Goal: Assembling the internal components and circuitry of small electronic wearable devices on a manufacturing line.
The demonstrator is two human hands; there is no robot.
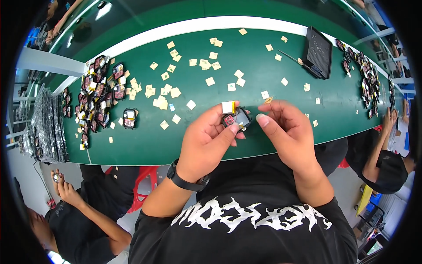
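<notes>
My left hand [204, 136] is closed around a small black device casing [243, 118], gripping it between thumb and fingers above the table's near edge. A red circuit board [229, 120] shows at the casing, and a white battery [228, 107] with a yellow edge sticks up beside it. Just right of the casing is my right hand [288, 130], its thumb and index finger brought near each other in a pinch. Whatever lies between those fingertips is too small to make out. A tan paper piece [268, 100] shows right by the index finger.
Cream paper squares [204, 64] lie scattered over the green table [145, 147]. Piled device casings [94, 94] stand at left, one casing [129, 118] apart from them. More casings [370, 83] line the right; a black tray [318, 53] sits far right. Co-workers sit on both sides [94, 220].
</notes>
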